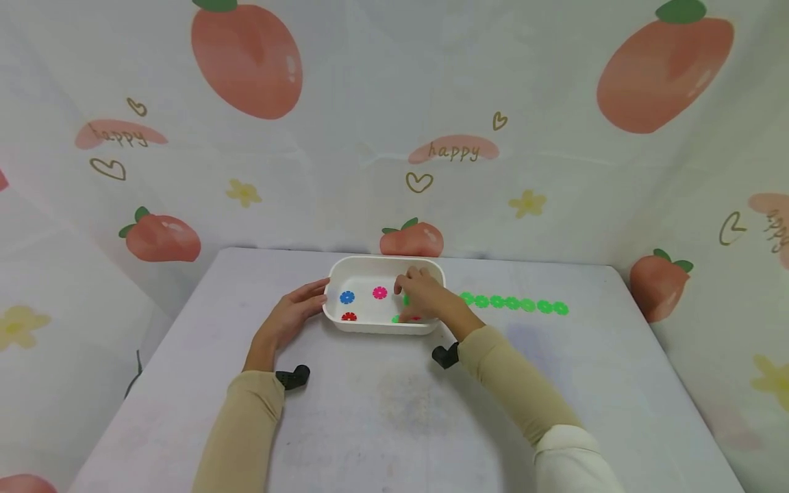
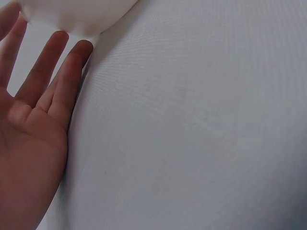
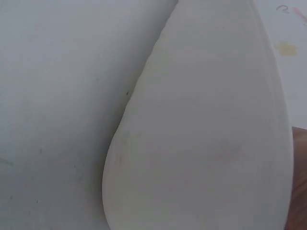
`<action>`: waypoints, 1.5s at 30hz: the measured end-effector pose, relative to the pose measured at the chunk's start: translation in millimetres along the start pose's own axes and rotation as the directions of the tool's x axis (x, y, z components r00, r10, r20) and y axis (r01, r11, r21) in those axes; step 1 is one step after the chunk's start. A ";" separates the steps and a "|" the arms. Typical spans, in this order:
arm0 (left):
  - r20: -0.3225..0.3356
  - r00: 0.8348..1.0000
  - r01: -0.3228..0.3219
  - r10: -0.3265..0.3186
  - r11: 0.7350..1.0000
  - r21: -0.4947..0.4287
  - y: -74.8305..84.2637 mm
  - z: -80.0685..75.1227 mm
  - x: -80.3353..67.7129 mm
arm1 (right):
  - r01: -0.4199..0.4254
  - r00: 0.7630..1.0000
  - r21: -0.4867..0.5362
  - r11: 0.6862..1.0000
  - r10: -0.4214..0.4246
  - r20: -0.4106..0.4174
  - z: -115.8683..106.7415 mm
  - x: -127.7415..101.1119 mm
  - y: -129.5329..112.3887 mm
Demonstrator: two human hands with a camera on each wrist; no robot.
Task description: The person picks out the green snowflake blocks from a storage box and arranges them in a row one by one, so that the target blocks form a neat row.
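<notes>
A white tray (image 1: 370, 261) stands mid-table. In it lie a blue disc (image 1: 347, 297), a pink disc (image 1: 379, 293), a red disc (image 1: 348, 316) and a green one (image 1: 396, 319) at the front wall. My right hand (image 1: 424, 294) reaches into the tray's right half, fingers curled down onto a green disc (image 1: 405, 300) that is mostly hidden under them. My left hand (image 1: 297, 309) lies flat on the table, its straight fingers (image 2: 72, 62) touching the tray's left corner (image 2: 76, 14). The right wrist view shows only the tray's outer wall (image 3: 206, 134).
A row of several linked green discs (image 1: 513, 303) lies on the grey table (image 1: 394, 411) to the right of the tray. Fruit-print cloth (image 1: 394, 137) walls the table on three sides. Black wrist mounts (image 1: 293, 376) sit by both sleeves.
</notes>
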State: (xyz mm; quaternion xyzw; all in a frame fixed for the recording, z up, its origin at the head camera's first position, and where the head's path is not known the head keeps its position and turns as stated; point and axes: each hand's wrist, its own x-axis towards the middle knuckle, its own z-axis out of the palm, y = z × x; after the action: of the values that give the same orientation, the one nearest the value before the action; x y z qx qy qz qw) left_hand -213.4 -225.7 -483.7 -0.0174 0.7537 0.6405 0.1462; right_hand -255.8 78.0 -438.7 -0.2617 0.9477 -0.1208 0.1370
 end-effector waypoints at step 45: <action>0.012 1.000 -0.011 0.011 1.000 -0.004 -3.4 -3.8 2.8 | 0.071 0.971 0.510 0.857 0.057 -0.232 3.4 10.3 -16.7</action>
State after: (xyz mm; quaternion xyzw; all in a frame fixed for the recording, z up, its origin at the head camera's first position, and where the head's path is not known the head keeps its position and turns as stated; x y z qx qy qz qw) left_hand -216.1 -229.6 -487.2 -0.0099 0.7515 0.6430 0.1471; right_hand -255.5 58.2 -438.9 -0.2025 0.8894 -0.4005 0.0866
